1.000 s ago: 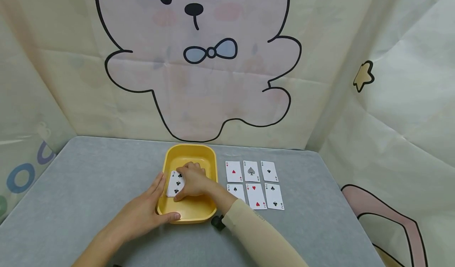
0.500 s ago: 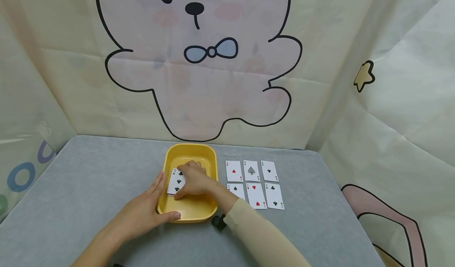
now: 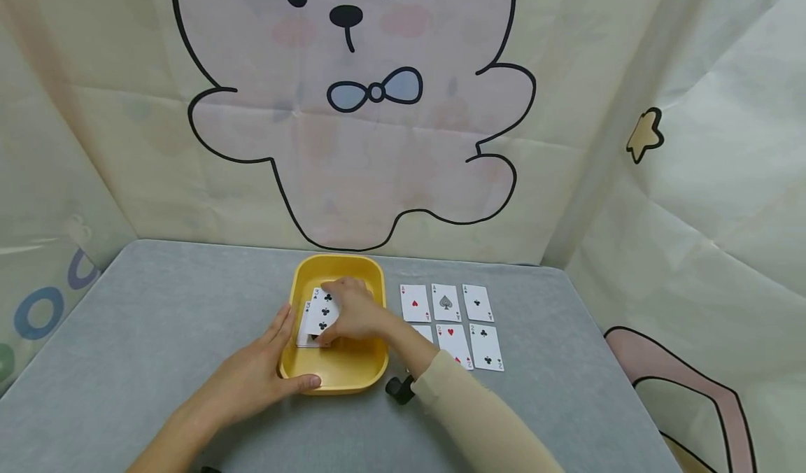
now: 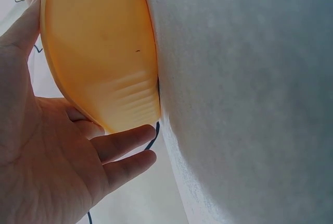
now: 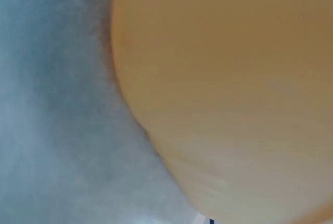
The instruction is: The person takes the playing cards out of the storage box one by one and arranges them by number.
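In the head view my right hand [image 3: 357, 310] pinches a three of clubs [image 3: 324, 312] over the yellow tray [image 3: 336, 382], thumb at its near edge and fingers at its far edge. Under it, other cards [image 3: 303, 333] lie in the tray, partly covered. My left hand [image 3: 255, 375] spans the tray's near left corner, fingers straight along the left rim and thumb on the near rim. The left wrist view shows this hand [image 4: 57, 151] against the tray's outer wall [image 4: 104, 41]. In the right wrist view the tray's outer wall [image 5: 223, 78] fills most of the frame; the right hand is hidden.
Right of the tray, face-up cards lie in two rows on the grey cloth-covered table [image 3: 554, 403]: aces, such as the ace of spades [image 3: 446, 303], above twos, such as the two of clubs [image 3: 486, 348]. A printed curtain [image 3: 434, 179] stands behind the table.
The three of clubs has come up and away to the right off the cards beneath, pinched by my right hand, exposing part of them. My left hand stays on the tray.
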Demonstrator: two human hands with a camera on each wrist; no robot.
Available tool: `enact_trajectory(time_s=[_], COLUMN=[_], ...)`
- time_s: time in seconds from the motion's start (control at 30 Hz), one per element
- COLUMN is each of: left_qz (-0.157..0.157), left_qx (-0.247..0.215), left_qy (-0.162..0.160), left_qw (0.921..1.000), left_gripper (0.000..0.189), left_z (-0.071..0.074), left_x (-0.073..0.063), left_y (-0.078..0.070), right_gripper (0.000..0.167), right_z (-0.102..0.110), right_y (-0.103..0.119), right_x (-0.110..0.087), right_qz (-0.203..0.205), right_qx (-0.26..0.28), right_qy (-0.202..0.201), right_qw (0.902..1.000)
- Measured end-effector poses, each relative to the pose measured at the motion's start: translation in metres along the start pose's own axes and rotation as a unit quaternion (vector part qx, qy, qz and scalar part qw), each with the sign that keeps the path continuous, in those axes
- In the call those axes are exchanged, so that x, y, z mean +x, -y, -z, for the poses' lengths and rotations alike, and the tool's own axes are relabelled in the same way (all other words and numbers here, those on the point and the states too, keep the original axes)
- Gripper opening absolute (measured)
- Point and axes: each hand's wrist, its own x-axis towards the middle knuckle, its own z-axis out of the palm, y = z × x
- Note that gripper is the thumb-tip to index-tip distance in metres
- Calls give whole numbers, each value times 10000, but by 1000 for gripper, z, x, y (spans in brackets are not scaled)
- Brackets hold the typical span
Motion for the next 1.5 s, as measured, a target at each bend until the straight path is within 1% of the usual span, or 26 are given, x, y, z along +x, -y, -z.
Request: enact_trajectory(time_s=[0.3, 0.57, 0.67, 0.83, 1.13, 1.37, 1.5], left_qz=[29, -33, -45, -3, 18, 6, 17], left_qx=[27, 38, 47, 25, 47, 33, 40], left_qy=[19, -25, -50, -4, 21, -25, -24], left_qw=[10000, 10000, 10000, 10000, 10000, 10000, 10000], left_gripper=[125, 125, 125, 125, 126, 126, 126], left_z=[0, 0, 0, 0, 1, 0, -1], left_x=[0, 0, -1, -1, 0, 0, 0], left_y=[-1, -1, -1, -1, -1, -1, -1], right_gripper=[99, 99, 98, 98, 96, 94, 94], right_z=[14, 19, 20, 23, 32, 40, 45], right_y=[0, -3, -4, -4, -6, -10, -13], right_x=[-11, -19, -23, -32, -53, -75, -89], right_qz=[152, 310, 390, 469, 436, 593, 576], right_qx=[163, 140, 201, 376, 567, 662, 787], right_qy=[-147, -330, -346, -328, -346, -387, -379], right_qw=[9996, 9989, 9984, 9977, 9968, 9953, 9945])
